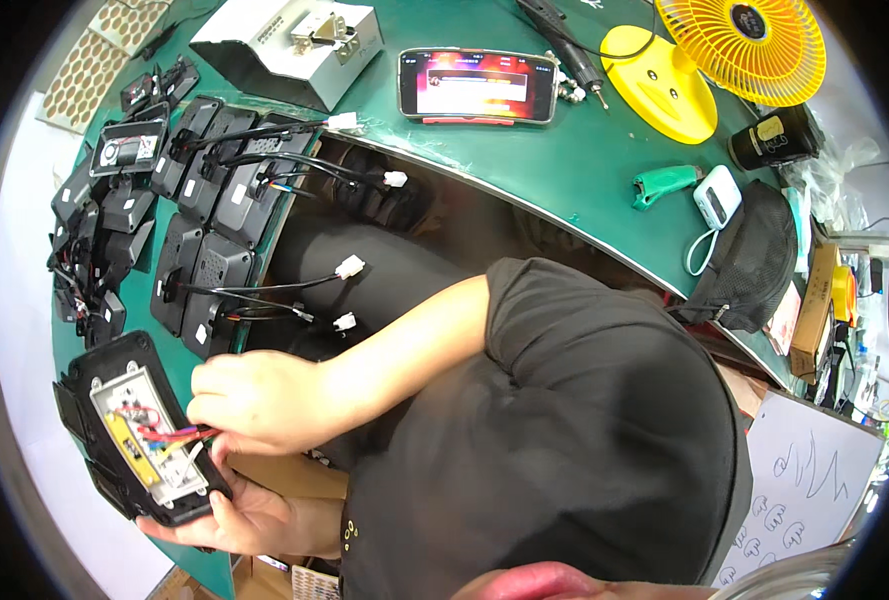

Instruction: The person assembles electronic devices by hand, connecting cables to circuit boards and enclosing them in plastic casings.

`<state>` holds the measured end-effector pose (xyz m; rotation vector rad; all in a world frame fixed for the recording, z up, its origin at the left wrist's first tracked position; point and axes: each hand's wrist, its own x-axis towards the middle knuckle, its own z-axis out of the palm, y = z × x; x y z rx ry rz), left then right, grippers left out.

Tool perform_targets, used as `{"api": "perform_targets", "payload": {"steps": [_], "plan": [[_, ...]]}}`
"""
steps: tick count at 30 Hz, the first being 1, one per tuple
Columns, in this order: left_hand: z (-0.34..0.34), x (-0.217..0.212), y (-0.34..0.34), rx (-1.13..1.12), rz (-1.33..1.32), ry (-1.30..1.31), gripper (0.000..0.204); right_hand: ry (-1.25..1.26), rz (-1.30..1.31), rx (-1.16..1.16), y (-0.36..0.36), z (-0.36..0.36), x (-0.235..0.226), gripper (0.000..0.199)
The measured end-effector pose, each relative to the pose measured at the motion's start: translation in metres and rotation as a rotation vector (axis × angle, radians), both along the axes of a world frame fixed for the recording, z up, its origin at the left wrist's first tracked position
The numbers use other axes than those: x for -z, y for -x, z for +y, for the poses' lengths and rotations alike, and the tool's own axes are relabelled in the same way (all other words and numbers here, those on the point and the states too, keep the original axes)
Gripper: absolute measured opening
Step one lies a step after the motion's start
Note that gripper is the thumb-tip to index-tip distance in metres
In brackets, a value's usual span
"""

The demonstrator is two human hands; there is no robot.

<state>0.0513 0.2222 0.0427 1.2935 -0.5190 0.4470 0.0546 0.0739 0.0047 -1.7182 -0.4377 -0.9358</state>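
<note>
My left hand (254, 512) holds a black plastic housing (122, 352) from below, with its thumb at the near rim and its fingers underneath. The housing is tilted, its inside facing up. In it sits a pale inner frame with a circuit board and a yellow part (132, 450). Red, yellow and white wires (179, 436) run out of the housing towards my right hand (259, 400). That hand is closed over the wire ends at the housing's right side, its fingertips partly hidden.
Several black housings (249, 200) with cables and white connectors (349, 267) line the green table's left side. Further back stand a metal box (264, 50), a lit phone (476, 86), an electric screwdriver (569, 50), a yellow fan (659, 85), a black cup (776, 138) and a black pouch (754, 260).
</note>
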Motion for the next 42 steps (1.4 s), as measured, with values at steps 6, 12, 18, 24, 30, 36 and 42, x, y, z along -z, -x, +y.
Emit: {"api": "perform_targets", "payload": {"steps": [6,12,18,24,30,36,42], "plan": [[0.011,0.01,-0.02,-0.035,0.082,-0.06,0.081,0.061,-0.092,0.104,-0.016,-0.026,0.012,0.029],[0.011,0.004,-0.032,0.072,0.346,-0.034,0.084,-0.635,0.255,-0.723,-0.024,-0.04,-0.007,0.018],[0.006,0.004,-0.015,0.452,0.535,0.124,0.086,-0.295,-0.052,-0.462,-0.027,-0.081,-0.023,0.011],[-0.031,-0.001,-0.014,0.434,0.541,0.108,0.089,-0.869,0.51,-0.669,-0.019,-0.101,-0.012,0.016],[-0.053,-0.01,-0.128,0.439,0.246,-0.316,0.051,-1.032,0.367,-0.437,-0.016,-0.121,-0.008,0.013],[-0.073,0.006,-0.288,-0.566,-0.168,-1.94,0.038,-1.001,0.406,-0.383,-0.006,-0.116,-0.014,0.012],[-0.076,0.042,-0.326,-0.437,-0.475,-1.907,0.049,-0.882,0.495,-0.395,-0.003,-0.112,-0.007,0.012]]}}
